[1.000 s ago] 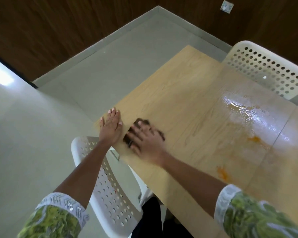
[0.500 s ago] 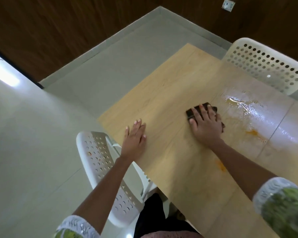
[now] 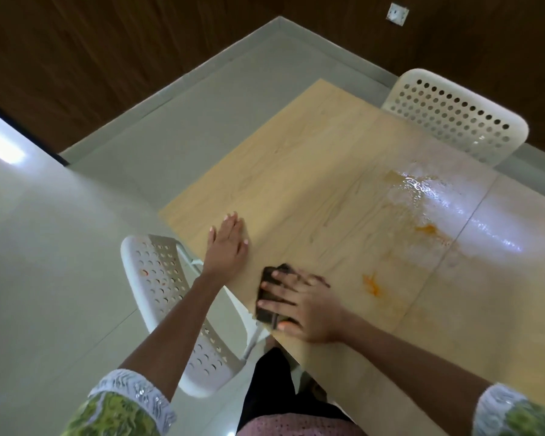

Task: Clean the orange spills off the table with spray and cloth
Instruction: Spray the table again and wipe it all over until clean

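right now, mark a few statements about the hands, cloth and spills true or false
1. The right hand presses a dark cloth on the table. True.
2. The left hand holds a spray bottle. False: it lies flat on the table, holding nothing.
3. Orange spills remain on the table. True: another orange patch lies beside a wet area.
4. The cloth covers the wet area. False: it sits near the table's edge, apart from it.
5. Two white chairs stand by the table. True: one beside the left arm, one at the far side.
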